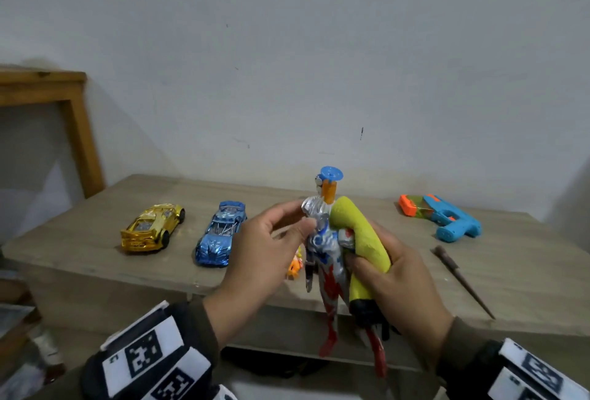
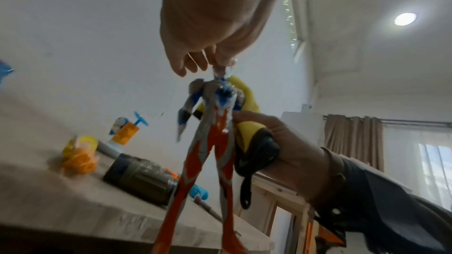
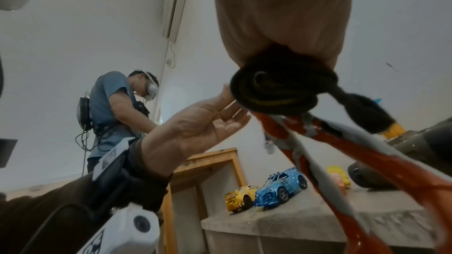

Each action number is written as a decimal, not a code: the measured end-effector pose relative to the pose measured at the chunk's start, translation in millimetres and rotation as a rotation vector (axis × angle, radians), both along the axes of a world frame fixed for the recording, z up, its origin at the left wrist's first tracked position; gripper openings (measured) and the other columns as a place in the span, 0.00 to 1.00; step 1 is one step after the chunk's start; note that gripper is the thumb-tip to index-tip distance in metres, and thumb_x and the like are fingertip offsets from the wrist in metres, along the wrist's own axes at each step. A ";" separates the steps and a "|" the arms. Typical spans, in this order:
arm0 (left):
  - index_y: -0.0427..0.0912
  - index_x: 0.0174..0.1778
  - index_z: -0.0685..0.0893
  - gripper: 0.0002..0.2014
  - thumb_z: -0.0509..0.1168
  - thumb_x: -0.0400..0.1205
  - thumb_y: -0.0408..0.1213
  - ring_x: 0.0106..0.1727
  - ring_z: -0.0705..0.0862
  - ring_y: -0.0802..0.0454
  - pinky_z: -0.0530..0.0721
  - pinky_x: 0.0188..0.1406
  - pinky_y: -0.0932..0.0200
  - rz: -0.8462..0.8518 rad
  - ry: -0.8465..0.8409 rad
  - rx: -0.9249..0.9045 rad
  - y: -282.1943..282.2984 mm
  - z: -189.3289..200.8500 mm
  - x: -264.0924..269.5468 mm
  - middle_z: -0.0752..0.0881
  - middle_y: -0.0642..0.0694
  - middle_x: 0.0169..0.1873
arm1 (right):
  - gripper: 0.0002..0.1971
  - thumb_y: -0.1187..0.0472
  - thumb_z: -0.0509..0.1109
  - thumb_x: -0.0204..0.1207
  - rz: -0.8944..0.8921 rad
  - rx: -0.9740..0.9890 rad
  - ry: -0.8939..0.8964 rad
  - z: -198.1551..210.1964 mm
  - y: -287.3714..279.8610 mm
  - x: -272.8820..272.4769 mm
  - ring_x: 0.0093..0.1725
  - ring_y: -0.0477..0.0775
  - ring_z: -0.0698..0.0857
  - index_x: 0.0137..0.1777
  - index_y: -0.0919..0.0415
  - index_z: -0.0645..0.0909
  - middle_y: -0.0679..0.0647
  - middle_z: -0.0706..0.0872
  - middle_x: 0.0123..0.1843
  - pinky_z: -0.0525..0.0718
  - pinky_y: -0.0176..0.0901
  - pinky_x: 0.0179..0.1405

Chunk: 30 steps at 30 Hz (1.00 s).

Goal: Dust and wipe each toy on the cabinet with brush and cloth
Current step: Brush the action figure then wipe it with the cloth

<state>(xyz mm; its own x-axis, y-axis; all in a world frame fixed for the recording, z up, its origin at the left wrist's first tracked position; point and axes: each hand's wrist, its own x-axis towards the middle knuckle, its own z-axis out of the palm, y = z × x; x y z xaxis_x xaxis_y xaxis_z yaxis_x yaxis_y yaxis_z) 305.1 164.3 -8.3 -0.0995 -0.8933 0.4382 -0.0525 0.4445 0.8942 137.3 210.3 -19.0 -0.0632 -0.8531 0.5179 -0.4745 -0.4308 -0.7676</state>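
Note:
A silver, blue and red action figure (image 1: 322, 249) hangs upright in the air in front of the cabinet (image 1: 95, 240). My left hand (image 1: 297, 217) pinches it at the head and shoulder, as the left wrist view shows (image 2: 215, 63). My right hand (image 1: 376, 259) grips a yellow cloth (image 1: 360, 233) with a black edge, pressed against the figure's back and waist. The figure's red legs (image 3: 318, 142) dangle below my hands. A thin dark brush (image 1: 459, 278) lies on the cabinet top to the right, untouched.
On the cabinet stand a gold car (image 1: 153, 227), a blue car (image 1: 222, 233), a blue and orange water gun (image 1: 443, 220), a blue-topped propeller toy (image 1: 330, 185), a small orange toy (image 1: 295, 264) and a dark cylinder (image 2: 141, 177). A wooden frame (image 1: 76, 131) stands left. Another person (image 3: 115, 107) is behind.

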 end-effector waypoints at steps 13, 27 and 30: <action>0.55 0.41 0.88 0.06 0.72 0.75 0.37 0.49 0.89 0.50 0.86 0.57 0.46 -0.017 -0.084 0.146 -9.7 10.7 13.8 0.91 0.47 0.43 | 0.23 0.45 0.71 0.67 0.105 -0.005 0.211 10.1 18.4 0.7 0.60 0.19 0.74 0.61 0.26 0.71 0.15 0.76 0.57 0.70 0.14 0.53; 0.42 0.54 0.83 0.12 0.57 0.81 0.27 0.43 0.89 0.60 0.86 0.41 0.68 -0.246 0.250 0.228 -28.2 30.6 51.1 0.87 0.44 0.48 | 0.23 0.47 0.62 0.76 0.311 0.120 0.877 -8.4 18.4 -45.3 0.53 0.42 0.81 0.70 0.26 0.67 0.47 0.81 0.57 0.80 0.37 0.52; 0.41 0.53 0.83 0.12 0.56 0.82 0.27 0.43 0.89 0.60 0.87 0.42 0.68 -0.243 0.262 0.234 -33.2 27.4 55.5 0.87 0.44 0.48 | 0.22 0.44 0.61 0.75 0.138 -0.022 0.734 16.2 15.6 -57.2 0.46 0.37 0.79 0.68 0.26 0.68 0.42 0.80 0.47 0.76 0.28 0.46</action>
<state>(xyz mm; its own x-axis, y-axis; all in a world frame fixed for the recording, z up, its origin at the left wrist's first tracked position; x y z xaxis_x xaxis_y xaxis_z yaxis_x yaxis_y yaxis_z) 360.5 131.1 19.1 -0.2318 -0.9361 0.2646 0.2715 0.1989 0.9417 80.1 226.0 -2.9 0.4127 -0.8171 0.4026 -0.8019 -0.5355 -0.2648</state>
